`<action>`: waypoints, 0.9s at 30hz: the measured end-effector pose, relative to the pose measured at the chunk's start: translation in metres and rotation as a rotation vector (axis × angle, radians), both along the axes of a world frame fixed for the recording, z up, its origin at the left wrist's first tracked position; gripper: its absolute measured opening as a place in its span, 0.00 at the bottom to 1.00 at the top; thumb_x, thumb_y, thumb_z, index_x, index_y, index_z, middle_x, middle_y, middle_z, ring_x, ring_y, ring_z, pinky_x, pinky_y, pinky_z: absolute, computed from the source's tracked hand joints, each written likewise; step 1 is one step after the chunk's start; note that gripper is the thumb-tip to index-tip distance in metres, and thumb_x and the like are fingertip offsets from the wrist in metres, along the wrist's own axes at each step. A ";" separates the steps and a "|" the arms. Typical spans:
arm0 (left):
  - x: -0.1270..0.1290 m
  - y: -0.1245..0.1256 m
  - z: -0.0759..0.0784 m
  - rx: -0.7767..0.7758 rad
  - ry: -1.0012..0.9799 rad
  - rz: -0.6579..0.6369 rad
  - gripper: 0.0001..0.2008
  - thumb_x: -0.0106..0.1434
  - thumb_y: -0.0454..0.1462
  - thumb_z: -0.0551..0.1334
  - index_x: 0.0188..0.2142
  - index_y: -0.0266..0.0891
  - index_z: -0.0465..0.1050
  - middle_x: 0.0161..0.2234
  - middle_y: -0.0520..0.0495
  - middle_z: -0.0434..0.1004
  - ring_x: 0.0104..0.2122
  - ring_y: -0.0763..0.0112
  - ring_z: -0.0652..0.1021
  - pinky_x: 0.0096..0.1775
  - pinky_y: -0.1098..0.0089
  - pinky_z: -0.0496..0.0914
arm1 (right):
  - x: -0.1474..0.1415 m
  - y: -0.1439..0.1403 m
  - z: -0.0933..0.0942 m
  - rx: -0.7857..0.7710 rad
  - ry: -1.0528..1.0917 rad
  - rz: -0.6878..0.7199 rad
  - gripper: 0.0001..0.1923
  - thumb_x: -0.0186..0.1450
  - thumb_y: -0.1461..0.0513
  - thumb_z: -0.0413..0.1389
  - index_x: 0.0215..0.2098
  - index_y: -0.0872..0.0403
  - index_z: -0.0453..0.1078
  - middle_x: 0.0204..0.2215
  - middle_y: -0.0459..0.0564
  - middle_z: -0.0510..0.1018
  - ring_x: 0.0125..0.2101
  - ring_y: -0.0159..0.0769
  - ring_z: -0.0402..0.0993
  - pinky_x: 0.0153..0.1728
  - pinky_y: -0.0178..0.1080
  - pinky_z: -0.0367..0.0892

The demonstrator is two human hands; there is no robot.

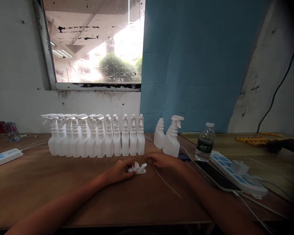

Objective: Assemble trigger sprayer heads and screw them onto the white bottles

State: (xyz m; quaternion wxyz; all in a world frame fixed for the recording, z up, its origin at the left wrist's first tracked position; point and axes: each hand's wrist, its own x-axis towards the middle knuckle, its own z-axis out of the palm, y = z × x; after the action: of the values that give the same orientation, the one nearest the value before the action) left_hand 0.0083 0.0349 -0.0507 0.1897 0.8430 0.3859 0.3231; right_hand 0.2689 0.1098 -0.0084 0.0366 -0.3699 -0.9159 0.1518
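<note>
My left hand is closed around a white trigger spray head, which lies low over the tabletop with its round collar facing up. Just to its right, the pinched fingers of my right hand hold a thin, pale dip tube. The tube's long end curves down towards the front right, and its near end is close to the spray head without visibly entering it. Beyond my right hand stand a white bottle with a bare neck and a spray bottle fitted with its trigger head.
A row of several white spray bottles stands along the back of the brown table. At right are a water bottle, a phone and a power strip with cables. Another power strip lies far left.
</note>
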 end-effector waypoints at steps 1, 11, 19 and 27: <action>0.000 -0.001 0.001 -0.001 0.007 -0.002 0.11 0.61 0.43 0.62 0.39 0.38 0.71 0.36 0.49 0.75 0.33 0.70 0.73 0.37 0.71 0.66 | 0.000 0.001 -0.001 0.033 0.008 0.053 0.21 0.56 0.74 0.48 0.45 0.53 0.71 0.42 0.51 0.74 0.43 0.40 0.72 0.44 0.38 0.66; -0.002 -0.003 0.004 -0.004 0.047 -0.008 0.10 0.64 0.43 0.60 0.40 0.39 0.70 0.34 0.51 0.73 0.31 0.73 0.70 0.33 0.73 0.63 | -0.004 0.004 -0.006 0.218 -0.029 0.207 0.09 0.57 0.72 0.52 0.31 0.55 0.72 0.34 0.47 0.76 0.36 0.35 0.72 0.37 0.33 0.61; 0.001 0.001 -0.001 -0.014 -0.050 -0.020 0.14 0.60 0.39 0.62 0.46 0.41 0.68 0.39 0.50 0.75 0.37 0.68 0.74 0.41 0.70 0.67 | -0.007 -0.003 -0.012 0.322 -0.030 0.190 0.08 0.54 0.70 0.54 0.30 0.54 0.70 0.30 0.47 0.75 0.31 0.35 0.70 0.29 0.34 0.56; 0.001 -0.002 0.001 -0.078 -0.077 -0.032 0.21 0.59 0.41 0.63 0.52 0.40 0.66 0.40 0.47 0.76 0.37 0.66 0.75 0.39 0.69 0.69 | -0.014 -0.014 0.006 0.358 0.385 0.143 0.08 0.70 0.61 0.42 0.43 0.53 0.60 0.38 0.53 0.74 0.37 0.36 0.72 0.39 0.39 0.65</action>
State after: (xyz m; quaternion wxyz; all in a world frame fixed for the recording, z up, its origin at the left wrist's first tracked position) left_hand 0.0097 0.0325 -0.0501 0.2423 0.8280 0.3771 0.3369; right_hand 0.2552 0.0954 -0.0026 0.2638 -0.2565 -0.9281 0.0573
